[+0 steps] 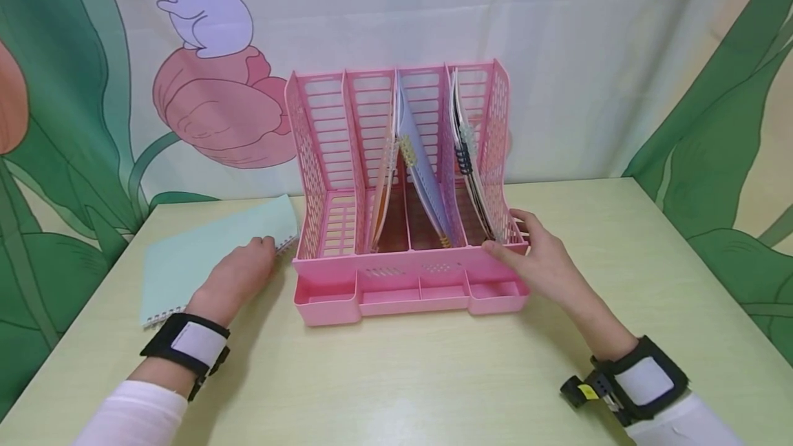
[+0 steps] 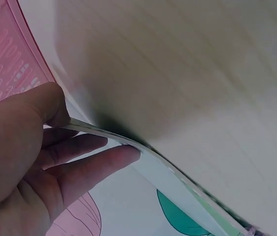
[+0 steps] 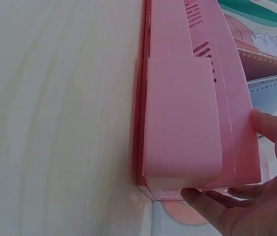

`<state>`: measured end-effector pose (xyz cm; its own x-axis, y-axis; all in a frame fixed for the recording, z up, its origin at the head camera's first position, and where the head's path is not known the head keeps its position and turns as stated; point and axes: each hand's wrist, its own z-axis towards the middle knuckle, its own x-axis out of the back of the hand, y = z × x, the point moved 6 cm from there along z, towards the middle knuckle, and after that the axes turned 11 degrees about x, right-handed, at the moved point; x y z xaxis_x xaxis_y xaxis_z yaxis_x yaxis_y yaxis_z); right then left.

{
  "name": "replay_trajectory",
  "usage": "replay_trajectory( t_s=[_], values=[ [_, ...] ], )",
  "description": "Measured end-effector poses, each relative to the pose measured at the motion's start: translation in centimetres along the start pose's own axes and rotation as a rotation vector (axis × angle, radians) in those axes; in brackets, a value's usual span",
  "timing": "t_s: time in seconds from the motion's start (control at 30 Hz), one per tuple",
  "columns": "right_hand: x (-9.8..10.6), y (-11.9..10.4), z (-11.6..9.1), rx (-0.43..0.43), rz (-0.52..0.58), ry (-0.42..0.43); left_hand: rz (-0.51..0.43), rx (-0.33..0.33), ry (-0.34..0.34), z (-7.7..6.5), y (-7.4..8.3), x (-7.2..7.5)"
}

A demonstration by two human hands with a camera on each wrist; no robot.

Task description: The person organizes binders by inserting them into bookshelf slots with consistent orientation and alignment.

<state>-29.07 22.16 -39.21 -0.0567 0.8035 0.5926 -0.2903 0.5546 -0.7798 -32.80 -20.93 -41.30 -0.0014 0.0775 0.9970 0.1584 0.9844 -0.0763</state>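
My left hand (image 1: 238, 277) pinches the edge of a light green spiral notebook (image 1: 198, 246) at the table's left. In the left wrist view, the thumb lies on one side of the notebook's edge (image 2: 153, 156) and the fingers lie on the other. My right hand (image 1: 548, 263) grips the front right corner of a pink file rack (image 1: 409, 263). In the right wrist view, its thumb is on the rack's front panel (image 3: 232, 123) and its fingers curl round the side. Several notebooks stand in the rack, including a blue one (image 1: 421, 164) leaning in a middle slot.
A black-ringed notebook (image 1: 461, 136) leans in the rack's rightmost slot. Small trays (image 1: 328, 301) run along the rack's front. A printed curtain (image 1: 557, 88) hangs behind the pale wooden table (image 1: 421, 377).
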Motion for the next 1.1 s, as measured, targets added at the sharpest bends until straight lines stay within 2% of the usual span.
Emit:
replay_trajectory(
  t_s=[0.17, 0.3, 0.47, 0.63, 1.1],
  values=[
    [0.0, 0.0, 0.0, -0.001, -0.002, -0.004, -0.058, 0.07, 0.0, 0.1, -0.5, -0.2],
    [0.0, -0.1, 0.0, -0.007, -0.001, -0.004, -0.144, 0.132, 0.016, 0.0, -0.8, 0.0],
    [-0.1, -0.2, -0.1, -0.019, 0.001, -0.008, -0.208, 0.174, 0.025, -0.2, -1.1, 0.0],
    [-0.1, -0.4, -0.1, -0.02, -0.003, -0.009, -0.248, 0.192, 0.029, -0.3, -1.4, 0.0],
    [-0.1, -0.2, 0.0, -0.019, -0.006, -0.007, -0.369, 0.175, 0.077, -1.0, -2.1, 0.9]
  ],
)
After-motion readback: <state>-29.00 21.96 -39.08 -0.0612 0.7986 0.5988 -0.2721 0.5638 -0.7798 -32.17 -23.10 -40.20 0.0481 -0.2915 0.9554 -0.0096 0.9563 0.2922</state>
